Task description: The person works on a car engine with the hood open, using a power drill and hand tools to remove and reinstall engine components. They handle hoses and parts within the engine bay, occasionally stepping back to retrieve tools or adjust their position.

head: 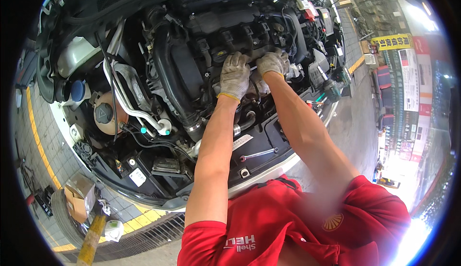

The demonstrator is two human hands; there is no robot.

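My left hand (234,75), in a greyish knit work glove with a yellow cuff, rests with curled fingers at the front edge of the black plastic engine top (227,26). A yellow oil symbol marks the oil cap (220,53) just left of its fingertips. Gloved alike, my right hand (273,63) is a short way to the right, its fingers bent down among engine parts. What either hand's fingertips close on is hidden. Below the hands, metal pipework (247,121) shows between my forearms. A combination wrench (259,154) lies on the black front panel (234,168).
A cordless power tool (332,88) sits at the bay's right edge. A thick black intake hose (166,71), metal pipes (120,103) and a coolant tank (116,120) fill the left side. A cardboard box (76,204), a tyre (61,215) and a yellow post (92,239) stand at lower left.
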